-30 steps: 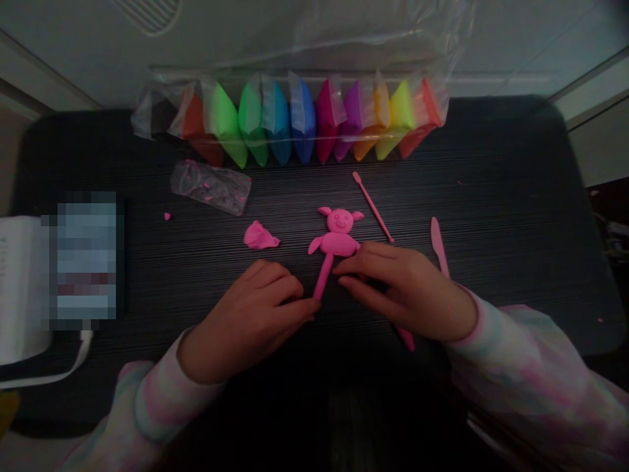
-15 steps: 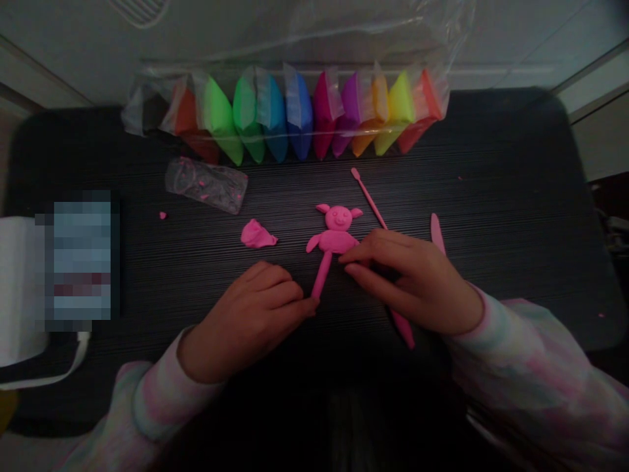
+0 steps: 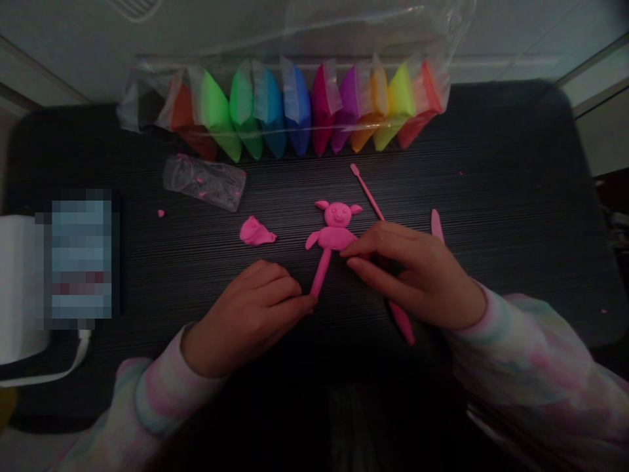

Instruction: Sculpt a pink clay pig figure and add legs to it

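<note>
A pink clay pig figure lies flat on the dark table, with ears, a snouted face, a body, arms and one long leg. My left hand has its fingers curled, the fingertips closed on the leg's lower end. At the figure's lower right side is my right hand; its index fingertip touches the body's edge, with the thumb slightly apart below. The right arm of the figure is partly hidden behind these fingers. Under my right hand lies a pink modelling tool, its thick end showing below.
A crumpled pink clay lump lies left of the figure. Behind it is a clear plastic piece with pink bits. Coloured clay packets stand in a clear bag at the back. A pink knife is at right, a blurred-out screen at left.
The view has shifted slightly. My right hand has moved a little up and right along the figure's side. My left hand stays at the leg's lower end.
</note>
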### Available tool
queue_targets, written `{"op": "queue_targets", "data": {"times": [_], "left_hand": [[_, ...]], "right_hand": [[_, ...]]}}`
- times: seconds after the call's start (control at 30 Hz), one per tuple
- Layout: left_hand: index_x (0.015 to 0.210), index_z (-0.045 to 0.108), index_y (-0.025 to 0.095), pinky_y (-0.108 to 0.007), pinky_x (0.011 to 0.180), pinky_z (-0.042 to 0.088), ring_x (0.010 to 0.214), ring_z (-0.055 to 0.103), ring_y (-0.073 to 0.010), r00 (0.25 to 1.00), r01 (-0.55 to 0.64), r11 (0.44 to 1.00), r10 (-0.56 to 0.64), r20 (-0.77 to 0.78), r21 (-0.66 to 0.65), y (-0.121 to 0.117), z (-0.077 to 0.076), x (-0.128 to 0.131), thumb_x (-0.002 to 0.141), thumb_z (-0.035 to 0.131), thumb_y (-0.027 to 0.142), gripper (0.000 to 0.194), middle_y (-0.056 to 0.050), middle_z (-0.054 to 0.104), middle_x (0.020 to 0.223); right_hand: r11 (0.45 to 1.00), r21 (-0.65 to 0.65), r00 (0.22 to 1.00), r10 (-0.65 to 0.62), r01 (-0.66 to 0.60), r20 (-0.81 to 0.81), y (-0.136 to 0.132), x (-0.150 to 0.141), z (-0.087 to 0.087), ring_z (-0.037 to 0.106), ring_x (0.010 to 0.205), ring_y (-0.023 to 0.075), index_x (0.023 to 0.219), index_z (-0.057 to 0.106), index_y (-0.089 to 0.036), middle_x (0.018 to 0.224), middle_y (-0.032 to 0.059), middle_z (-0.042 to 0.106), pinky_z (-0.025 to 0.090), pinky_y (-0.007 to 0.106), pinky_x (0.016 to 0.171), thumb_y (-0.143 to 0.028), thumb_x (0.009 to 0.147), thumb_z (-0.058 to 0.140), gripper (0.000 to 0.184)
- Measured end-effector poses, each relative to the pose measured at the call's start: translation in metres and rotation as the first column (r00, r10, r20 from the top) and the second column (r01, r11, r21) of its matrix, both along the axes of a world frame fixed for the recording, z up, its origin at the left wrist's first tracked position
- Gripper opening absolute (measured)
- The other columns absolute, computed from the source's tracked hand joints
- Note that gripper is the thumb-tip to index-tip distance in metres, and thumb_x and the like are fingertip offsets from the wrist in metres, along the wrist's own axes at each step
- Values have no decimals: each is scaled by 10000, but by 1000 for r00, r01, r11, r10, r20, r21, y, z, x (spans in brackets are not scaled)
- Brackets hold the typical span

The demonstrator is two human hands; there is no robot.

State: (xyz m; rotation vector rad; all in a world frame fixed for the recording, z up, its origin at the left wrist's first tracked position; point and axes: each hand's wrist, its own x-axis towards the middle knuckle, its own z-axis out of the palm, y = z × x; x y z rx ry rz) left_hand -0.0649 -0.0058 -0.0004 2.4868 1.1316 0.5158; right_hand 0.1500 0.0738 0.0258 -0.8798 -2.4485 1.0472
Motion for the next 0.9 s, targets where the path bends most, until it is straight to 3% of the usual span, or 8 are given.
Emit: {"op": "queue_targets", "data": {"times": [0.2,0.73,0.9], "left_hand": [[900,605,184,-259,619,374,691,471,-114,1000,1,1000,-1,16,26,1,-1,1,778,570,176,127,13,600,706],[882,591,169,-262,677,397,729,499,-125,997,-42,990,51,65,-132,2,1,2,773,579,230,126,-16,602,773],[876,595,179,-263,658,384,722,477,-128,998,-31,996,35,45,-89,1,-1,1,771,577,186,107,-5,594,759]], "right_hand": [[1000,9,1000,-10,10,-7,0,0,0,551,727,113,885,593,-168,776,18,603,435,243,664,-174,825,507,105],[1000,13,1000,-23,23,-3,1,1,2,558,742,120,878,591,-179,788,15,610,441,253,676,-181,823,504,103],[999,10,999,-46,46,9,1,2,3,563,749,137,877,589,-202,797,15,617,446,277,667,-200,828,492,109]]}}
